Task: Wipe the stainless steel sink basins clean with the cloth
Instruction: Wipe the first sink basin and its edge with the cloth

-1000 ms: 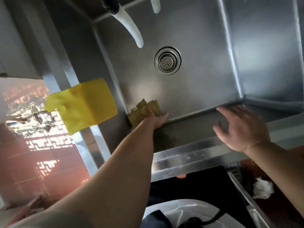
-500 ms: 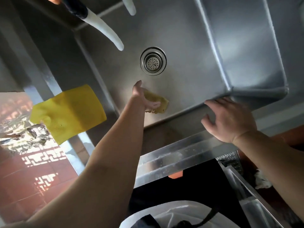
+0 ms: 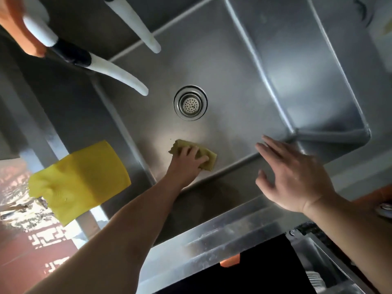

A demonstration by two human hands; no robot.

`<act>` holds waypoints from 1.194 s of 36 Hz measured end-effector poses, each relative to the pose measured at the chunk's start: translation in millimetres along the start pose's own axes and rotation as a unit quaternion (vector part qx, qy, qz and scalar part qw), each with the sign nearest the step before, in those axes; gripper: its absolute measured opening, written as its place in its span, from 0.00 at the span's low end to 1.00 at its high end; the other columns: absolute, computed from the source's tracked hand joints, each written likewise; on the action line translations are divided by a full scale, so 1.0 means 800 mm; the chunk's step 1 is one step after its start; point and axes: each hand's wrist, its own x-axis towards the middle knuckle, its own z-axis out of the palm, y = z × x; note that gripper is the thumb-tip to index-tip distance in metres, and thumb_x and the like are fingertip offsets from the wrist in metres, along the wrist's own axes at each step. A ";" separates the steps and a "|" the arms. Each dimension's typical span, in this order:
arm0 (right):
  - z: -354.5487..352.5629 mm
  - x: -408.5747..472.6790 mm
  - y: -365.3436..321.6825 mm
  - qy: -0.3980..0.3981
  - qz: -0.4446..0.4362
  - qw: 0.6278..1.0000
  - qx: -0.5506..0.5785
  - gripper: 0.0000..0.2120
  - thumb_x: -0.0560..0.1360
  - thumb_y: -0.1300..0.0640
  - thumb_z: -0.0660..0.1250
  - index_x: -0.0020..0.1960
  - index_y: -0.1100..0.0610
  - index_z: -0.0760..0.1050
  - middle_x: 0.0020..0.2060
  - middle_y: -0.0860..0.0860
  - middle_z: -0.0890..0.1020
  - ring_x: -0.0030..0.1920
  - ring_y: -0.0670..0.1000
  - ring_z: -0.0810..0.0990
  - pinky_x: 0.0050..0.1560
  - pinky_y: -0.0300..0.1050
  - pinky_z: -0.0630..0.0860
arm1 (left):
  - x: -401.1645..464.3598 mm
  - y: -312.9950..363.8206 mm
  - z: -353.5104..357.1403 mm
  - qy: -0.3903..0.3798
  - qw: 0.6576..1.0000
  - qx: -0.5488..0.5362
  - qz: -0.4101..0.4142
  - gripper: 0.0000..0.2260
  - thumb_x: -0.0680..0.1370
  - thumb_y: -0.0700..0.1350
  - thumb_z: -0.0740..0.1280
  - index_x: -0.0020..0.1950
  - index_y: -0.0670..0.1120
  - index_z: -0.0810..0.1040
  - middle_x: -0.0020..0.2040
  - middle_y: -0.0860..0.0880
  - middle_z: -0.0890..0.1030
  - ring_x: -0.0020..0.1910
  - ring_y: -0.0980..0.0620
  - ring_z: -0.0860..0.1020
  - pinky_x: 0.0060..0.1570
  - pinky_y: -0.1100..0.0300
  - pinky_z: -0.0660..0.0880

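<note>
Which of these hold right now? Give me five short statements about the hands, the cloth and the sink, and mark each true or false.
1. The left hand presses the cloth on the basin floor. True.
2. The right hand grips the cloth. False: it is open and empty, above the basin's near edge.
3. The cloth covers the drain strainer. False: it lies nearer the person, apart from the strainer.
4. A yellow glove hangs over the sink's left rim. True.
5. Water runs from the white spouts. False: none shows.
</note>
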 end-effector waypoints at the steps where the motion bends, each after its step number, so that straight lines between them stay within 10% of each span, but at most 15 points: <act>1: 0.000 0.000 0.001 -0.003 0.002 1.000 -0.001 0.28 0.70 0.45 0.57 0.65 0.57 0.76 0.68 0.53 0.76 0.60 0.56 0.81 0.40 0.53 0.81 | 0.003 0.003 0.001 0.001 0.999 0.017 0.029 0.21 0.80 0.56 0.60 0.73 0.62 0.65 0.75 0.47 0.61 0.71 0.42 0.61 0.67 0.45 0.63; 12: 0.001 0.000 0.006 -0.010 -0.007 1.000 0.000 0.26 0.71 0.47 0.61 0.66 0.57 0.74 0.66 0.53 0.78 0.59 0.55 0.81 0.40 0.53 0.82 | 0.054 0.072 0.004 0.027 0.994 -0.001 0.110 0.20 0.80 0.51 0.63 0.71 0.62 0.66 0.71 0.47 0.68 0.64 0.40 0.68 0.55 0.44 0.74; 19: 0.001 0.001 0.005 -0.002 -0.008 1.000 0.003 0.26 0.70 0.47 0.61 0.65 0.58 0.73 0.64 0.54 0.77 0.61 0.56 0.79 0.40 0.56 0.82 | 0.130 0.122 -0.048 0.078 0.994 -0.051 -0.058 0.24 0.82 0.48 0.57 0.75 0.64 0.54 0.74 0.48 0.60 0.69 0.43 0.60 0.65 0.46 0.66; 37: 0.001 0.001 0.006 0.003 -0.009 1.000 -0.001 0.25 0.71 0.47 0.61 0.63 0.58 0.75 0.59 0.52 0.79 0.57 0.55 0.80 0.36 0.54 0.81 | 0.132 -0.029 -0.091 0.156 0.941 -0.183 -0.236 0.27 0.73 0.34 0.61 0.70 0.54 0.70 0.66 0.43 0.67 0.65 0.40 0.66 0.59 0.47 0.72; 43: 0.001 0.000 0.006 0.015 -0.006 1.000 0.005 0.24 0.70 0.47 0.60 0.62 0.58 0.76 0.57 0.52 0.80 0.54 0.55 0.81 0.36 0.53 0.81 | 0.119 -0.075 -0.110 0.330 0.870 -0.243 -0.273 0.27 0.68 0.29 0.60 0.62 0.50 0.78 0.60 0.42 0.70 0.57 0.42 0.70 0.53 0.53 0.74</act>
